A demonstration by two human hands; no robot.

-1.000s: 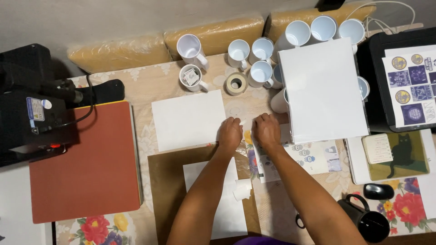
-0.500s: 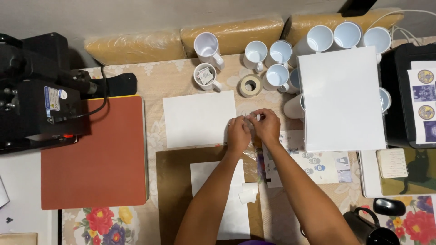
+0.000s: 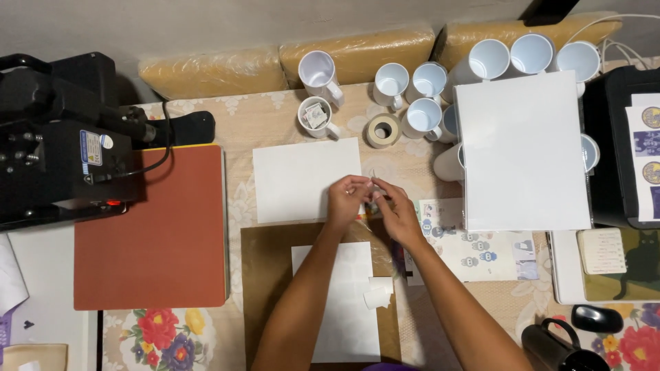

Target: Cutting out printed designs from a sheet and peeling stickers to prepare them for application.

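Note:
My left hand point(image 3: 346, 200) and my right hand point(image 3: 393, 211) meet fingertip to fingertip over the right edge of a blank white sheet point(image 3: 302, 180). Together they pinch a small thin piece point(image 3: 372, 195); it is too small to tell what it is. A narrow colourful strip point(image 3: 372, 211) shows just under the fingers. My forearms cross a brown board point(image 3: 268, 288) that carries another white sheet point(image 3: 344, 316) and a small white scrap point(image 3: 377, 297). A roll of beige tape point(image 3: 383, 130) lies just beyond the hands.
Several white mugs point(image 3: 390, 84) stand along the back. A white flat box point(image 3: 522, 151) lies at the right and a printed sticker sheet point(image 3: 481, 244) by my right arm. A black heat press point(image 3: 55, 144) with its orange pad point(image 3: 151, 227) fills the left. A black mug point(image 3: 557, 347) and mouse point(image 3: 597, 317) sit front right.
My hands lay flat side by side on the table a second ago; now their fingertips are lifted and pinched together. The view has shifted, so everything sits further right.

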